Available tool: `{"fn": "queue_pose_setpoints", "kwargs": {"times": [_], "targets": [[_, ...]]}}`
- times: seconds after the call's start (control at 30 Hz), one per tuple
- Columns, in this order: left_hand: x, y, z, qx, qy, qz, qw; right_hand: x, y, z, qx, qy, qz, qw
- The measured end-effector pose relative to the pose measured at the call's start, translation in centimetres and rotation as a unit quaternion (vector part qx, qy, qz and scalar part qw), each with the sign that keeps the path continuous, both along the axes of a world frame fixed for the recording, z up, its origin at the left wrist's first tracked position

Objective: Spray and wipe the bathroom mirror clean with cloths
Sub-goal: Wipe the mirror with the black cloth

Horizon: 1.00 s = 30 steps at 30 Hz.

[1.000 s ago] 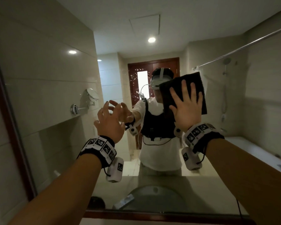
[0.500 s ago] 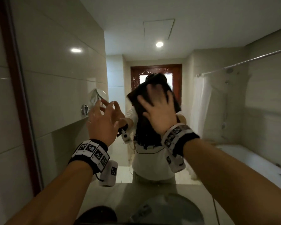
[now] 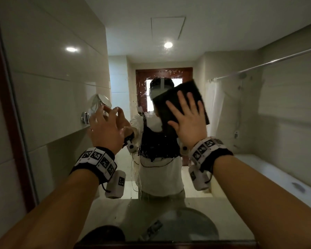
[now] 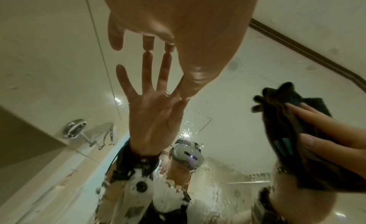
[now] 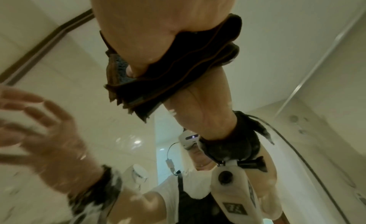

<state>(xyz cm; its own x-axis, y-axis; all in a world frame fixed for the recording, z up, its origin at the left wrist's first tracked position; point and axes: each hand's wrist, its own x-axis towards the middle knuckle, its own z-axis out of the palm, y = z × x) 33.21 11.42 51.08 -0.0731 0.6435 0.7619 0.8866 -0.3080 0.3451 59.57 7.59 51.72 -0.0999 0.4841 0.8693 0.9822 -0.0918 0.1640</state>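
Observation:
The bathroom mirror (image 3: 258,114) fills the head view, with spray droplets and runs (image 3: 139,159) down its middle. My right hand (image 3: 188,119) presses a folded dark cloth (image 3: 180,94) flat against the glass with its fingers straight and spread, right of centre at head height. The right wrist view shows the cloth (image 5: 178,71) squeezed between palm and glass. To the cloth's left, my left hand (image 3: 106,126) holds nothing. Its fingers are spread, and its fingertips (image 4: 148,44) touch the glass and meet their reflection.
A dark wooden frame (image 3: 13,123) borders the mirror on the left and along the bottom (image 3: 169,246). The glass reflects a person, a round basin (image 3: 183,227), a wall-mounted shaving mirror (image 3: 104,101), a door and a bathtub.
My right hand slid the cloth left across the glass and then back to the right. The left hand stayed on the mirror at about the same spot.

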Motion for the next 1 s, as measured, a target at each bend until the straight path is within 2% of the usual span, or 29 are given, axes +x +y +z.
{"fn": "queue_pose_setpoints", "kwargs": {"times": [0.23,0.43,0.53,0.63,0.73,0.87,1.0], "targets": [[0.1,0.0,0.1,-0.005,0.007,0.014,1.000,6.7,-2.5,1.1,0.035,0.163,-0.020,0.986],[0.2,0.3,-0.1,-0.007,0.005,0.015,1.000,4.6,-1.6,1.4,0.056,0.202,-0.038,0.977],[0.3,0.4,-0.2,-0.011,0.009,0.020,1.000,2.9,-1.3,1.5,0.050,0.147,-0.048,0.987],[0.3,0.4,-0.2,-0.011,0.011,0.019,1.000,-0.4,-0.4,-0.4,0.019,-0.010,-0.003,1.000],[0.2,0.4,-0.1,-0.010,0.010,0.019,1.000,-2.7,0.9,-2.8,-0.034,-0.126,0.018,0.991],[0.2,0.2,0.1,-0.008,0.013,0.025,1.000,-1.8,0.5,-2.4,-0.033,-0.130,0.033,0.990],[0.2,0.1,0.1,-0.010,0.016,0.028,0.999,0.4,-0.6,-0.6,0.004,-0.007,0.009,1.000]]}}
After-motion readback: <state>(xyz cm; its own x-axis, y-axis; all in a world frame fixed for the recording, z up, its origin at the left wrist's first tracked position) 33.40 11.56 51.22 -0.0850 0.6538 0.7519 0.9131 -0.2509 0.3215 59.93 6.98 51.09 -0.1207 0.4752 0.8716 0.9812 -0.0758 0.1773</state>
